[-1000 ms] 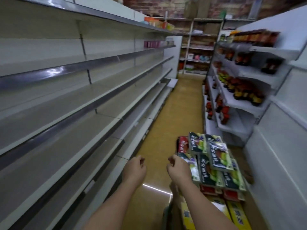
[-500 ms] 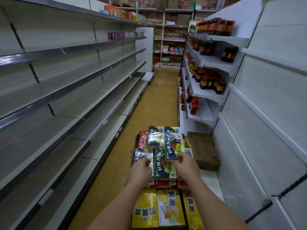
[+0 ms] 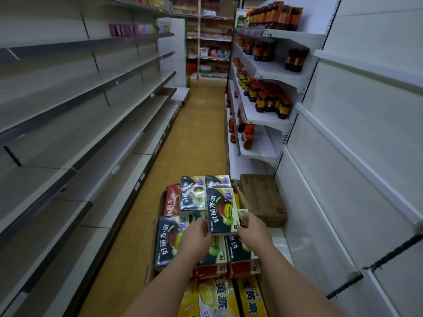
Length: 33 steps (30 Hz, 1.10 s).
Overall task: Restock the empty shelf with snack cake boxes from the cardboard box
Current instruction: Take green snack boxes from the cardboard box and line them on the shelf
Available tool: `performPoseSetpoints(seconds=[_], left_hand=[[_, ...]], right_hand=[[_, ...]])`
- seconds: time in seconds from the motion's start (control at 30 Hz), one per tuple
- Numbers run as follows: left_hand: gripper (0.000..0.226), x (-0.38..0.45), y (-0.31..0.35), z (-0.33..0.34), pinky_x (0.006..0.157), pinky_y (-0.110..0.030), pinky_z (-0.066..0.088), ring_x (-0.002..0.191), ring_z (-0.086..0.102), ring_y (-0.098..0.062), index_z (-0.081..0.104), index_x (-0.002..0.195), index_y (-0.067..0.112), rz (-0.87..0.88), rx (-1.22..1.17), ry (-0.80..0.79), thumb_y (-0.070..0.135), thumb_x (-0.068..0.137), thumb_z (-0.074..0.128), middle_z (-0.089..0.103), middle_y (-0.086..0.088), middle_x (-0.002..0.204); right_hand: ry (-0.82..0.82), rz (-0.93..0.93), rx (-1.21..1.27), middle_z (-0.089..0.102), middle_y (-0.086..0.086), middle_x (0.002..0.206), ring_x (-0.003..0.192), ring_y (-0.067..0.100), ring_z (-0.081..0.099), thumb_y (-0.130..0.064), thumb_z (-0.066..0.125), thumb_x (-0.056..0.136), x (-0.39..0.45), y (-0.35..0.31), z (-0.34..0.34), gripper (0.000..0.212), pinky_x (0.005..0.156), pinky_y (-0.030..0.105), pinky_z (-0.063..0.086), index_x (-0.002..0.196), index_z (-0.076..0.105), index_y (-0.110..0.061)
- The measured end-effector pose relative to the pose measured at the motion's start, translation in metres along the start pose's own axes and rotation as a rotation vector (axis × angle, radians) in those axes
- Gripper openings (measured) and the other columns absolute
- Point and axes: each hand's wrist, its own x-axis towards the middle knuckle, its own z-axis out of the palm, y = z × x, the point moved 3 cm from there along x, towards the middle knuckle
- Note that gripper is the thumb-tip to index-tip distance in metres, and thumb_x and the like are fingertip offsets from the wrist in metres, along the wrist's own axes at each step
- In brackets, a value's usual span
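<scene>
A pile of snack cake boxes fills a cardboard box (image 3: 158,227) on the aisle floor ahead of me. The top dark green snack cake box (image 3: 220,209) lies in the middle of the pile. My left hand (image 3: 195,236) grips its near left corner and my right hand (image 3: 251,227) grips its near right corner. More dark green boxes (image 3: 170,241), red boxes (image 3: 171,200) and yellow boxes (image 3: 217,298) lie around and below it. The empty shelves (image 3: 75,138) run along my left.
A closed brown carton (image 3: 263,197) sits on the floor right of the pile. Right-hand shelves hold bottled sauces (image 3: 265,97). White panel walls (image 3: 366,156) stand close on the right. The yellow aisle floor (image 3: 201,124) leads to stocked racks at the far end.
My view swung from the left shelves to the pile. Both hands reached forward from mid-air and took hold of the top green box's near corners.
</scene>
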Motion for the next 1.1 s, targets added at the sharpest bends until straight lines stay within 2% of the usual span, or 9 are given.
performPoseSetpoints(seconds=[0.2,0.4,0.6,0.7,0.77,0.87,0.97,1.03,1.1], left_hand=[[0.052,0.039,-0.006,0.016,0.094,-0.034,0.047,0.118,0.053,-0.022,0.034,0.142,0.016,-0.046,-0.062,-0.11,0.022,0.095,0.054,0.045,-0.006,0.14],[0.062,0.058,-0.012,0.034,0.11,-0.037,0.035,0.136,0.036,-0.025,0.018,0.15,0.014,-0.111,-0.112,-0.193,0.028,0.098,0.048,0.029,-0.009,0.152],[0.06,0.071,-0.014,0.039,0.111,-0.035,0.028,0.14,0.028,-0.026,0.019,0.15,0.009,-0.21,-0.21,-0.184,0.032,0.1,0.043,0.025,-0.01,0.154],[0.053,0.075,-0.013,0.042,0.108,-0.035,0.034,0.133,0.039,-0.028,0.031,0.145,0.011,-0.235,-0.245,-0.181,0.034,0.099,0.043,0.037,-0.011,0.146],[0.05,0.079,-0.015,0.047,0.105,-0.043,0.04,0.123,0.048,-0.028,0.04,0.14,0.018,-0.227,-0.253,-0.165,0.04,0.096,0.045,0.047,-0.01,0.139],[0.053,0.082,-0.021,0.052,0.102,-0.048,0.041,0.124,0.046,-0.03,0.039,0.141,0.023,-0.254,-0.272,-0.118,0.043,0.093,0.047,0.047,-0.008,0.139],[0.048,0.075,-0.01,0.043,0.101,-0.043,0.043,0.124,0.047,-0.027,0.037,0.141,0.028,-0.246,-0.296,-0.06,0.036,0.096,0.049,0.045,-0.005,0.141],[0.039,0.073,-0.008,0.037,0.089,-0.041,0.052,0.103,0.06,-0.022,0.044,0.134,0.03,-0.242,-0.323,-0.029,0.021,0.097,0.051,0.053,-0.003,0.132],[0.037,0.07,-0.008,0.032,0.078,-0.042,0.054,0.083,0.06,-0.019,0.051,0.124,0.03,-0.247,-0.343,-0.004,0.007,0.095,0.051,0.059,-0.002,0.122]], right_hand=[[-0.089,0.059,0.032,0.062,0.001,0.117,0.101,0.021,0.059,-0.019,0.058,0.088,0.033,0.002,0.025,0.036,0.081,0.031,0.049,0.122,0.049,-0.02],[-0.106,0.121,0.021,0.064,0.002,0.114,0.101,0.024,0.06,-0.029,0.059,0.086,0.062,0.01,0.044,0.041,0.08,0.031,0.048,0.125,0.048,-0.021],[-0.107,0.172,0.022,0.059,0.009,0.121,0.106,0.028,0.058,-0.024,0.057,0.09,0.086,0.013,0.056,0.038,0.077,0.029,0.044,0.124,0.046,-0.012],[-0.112,0.196,0.008,0.059,0.009,0.121,0.102,0.028,0.058,-0.024,0.056,0.09,0.093,0.016,0.059,0.039,0.075,0.029,0.045,0.125,0.046,-0.012],[-0.121,0.208,0.023,0.059,0.008,0.121,0.095,0.026,0.059,-0.025,0.055,0.09,0.095,0.017,0.06,0.038,0.069,0.026,0.046,0.125,0.047,-0.013],[-0.137,0.24,0.09,0.06,0.008,0.122,0.106,0.029,0.058,-0.03,0.057,0.089,0.098,0.02,0.063,0.043,0.079,0.029,0.045,0.128,0.048,-0.013],[-0.217,0.299,0.212,0.063,0.01,0.119,0.107,0.03,0.059,-0.032,0.062,0.085,0.1,0.034,0.074,0.047,0.086,0.034,0.048,0.126,0.052,-0.011],[-0.238,0.327,0.255,0.066,0.011,0.107,0.092,0.028,0.062,-0.028,0.064,0.083,0.1,0.042,0.078,0.035,0.08,0.037,0.051,0.113,0.058,-0.011],[-0.253,0.305,0.243,0.062,0.003,0.09,0.076,0.02,0.056,-0.018,0.062,0.087,0.095,0.039,0.069,0.008,0.073,0.032,0.043,0.09,0.055,-0.015]])
